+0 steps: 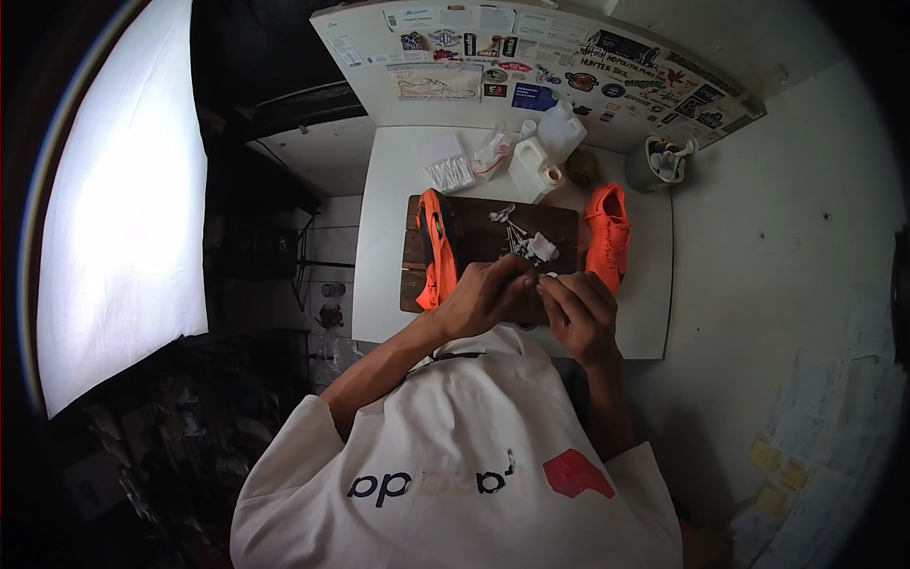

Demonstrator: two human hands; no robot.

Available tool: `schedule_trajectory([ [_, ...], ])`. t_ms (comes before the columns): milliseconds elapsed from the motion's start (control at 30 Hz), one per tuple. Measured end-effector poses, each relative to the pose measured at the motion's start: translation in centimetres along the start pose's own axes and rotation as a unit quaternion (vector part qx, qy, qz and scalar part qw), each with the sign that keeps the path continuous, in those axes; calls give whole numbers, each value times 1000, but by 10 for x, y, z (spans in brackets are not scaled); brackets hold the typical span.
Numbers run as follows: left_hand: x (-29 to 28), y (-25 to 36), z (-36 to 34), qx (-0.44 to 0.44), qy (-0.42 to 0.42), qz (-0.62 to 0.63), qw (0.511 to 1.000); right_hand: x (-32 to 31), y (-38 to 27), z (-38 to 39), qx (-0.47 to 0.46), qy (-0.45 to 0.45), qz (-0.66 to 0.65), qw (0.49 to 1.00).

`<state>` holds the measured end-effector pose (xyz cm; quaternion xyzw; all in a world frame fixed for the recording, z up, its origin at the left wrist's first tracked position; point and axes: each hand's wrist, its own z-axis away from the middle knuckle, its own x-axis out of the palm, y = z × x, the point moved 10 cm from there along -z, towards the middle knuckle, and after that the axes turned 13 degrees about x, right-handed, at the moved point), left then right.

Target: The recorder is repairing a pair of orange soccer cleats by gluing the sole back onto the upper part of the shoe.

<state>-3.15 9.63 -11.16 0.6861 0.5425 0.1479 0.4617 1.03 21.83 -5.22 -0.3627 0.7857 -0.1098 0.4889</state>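
My left hand and my right hand meet over the near edge of a dark wooden board. Between their fingertips they pinch a small white piece; what it is I cannot tell. Just beyond my fingers, on the board, lies a small heap of white bits and swabs. An orange shoe lies on its side on the board's left part. A second orange shoe stands on the white table to the right of the board.
Two white plastic jugs, a clear bag and a white packet stand at the table's back. A grey cup with tools sits at the back right. A sticker-covered panel rises behind. Papers hang on the right wall.
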Motion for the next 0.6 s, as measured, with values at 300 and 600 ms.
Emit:
schedule_trajectory([
  [300, 3, -15, 8, -104, -14, 29, 994, -3, 14, -3, 83, -9, -84, 993],
  [600, -1, 7, 0, -29, -52, 18, 998, 0, 23, 1, 111, -39, -100, 988],
])
